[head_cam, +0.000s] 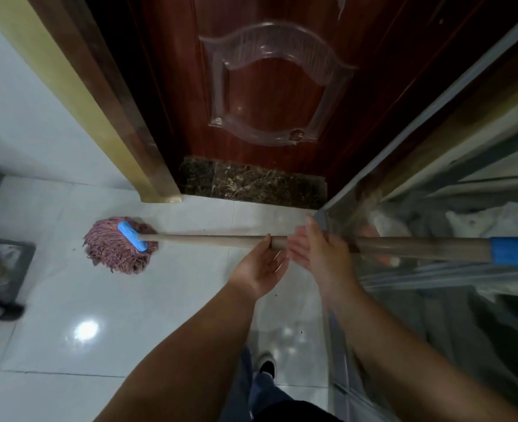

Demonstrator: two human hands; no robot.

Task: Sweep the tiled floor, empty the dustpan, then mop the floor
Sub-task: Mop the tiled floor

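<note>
The person is standing on the glossy tiled floor [69, 300] in front of a dark red door [267, 86], and the mop [120, 245] is lying with its pinkish string head flat on the tiles at centre left of the frame, just below the door frame's foot. Its wooden handle [206, 239] is running almost level across the middle toward the right edge, where a blue grip is showing. The left hand [260, 266] is reaching up from below, fingers curling round the handle from underneath, so it is carrying the weight of the shaft. The right hand [315, 248] is sitting just beside it, palm facing the handle with fingers mostly straight; it looks loosened rather than clasping, perhaps shifting along the shaft for a better purchase. Keeping both hands close together mid-shaft probably gives reach into the corner by the threshold. Mopping seems to be under way, with the sweeping steps presumably done. A glass panel [434, 208] is standing to the right.
</note>
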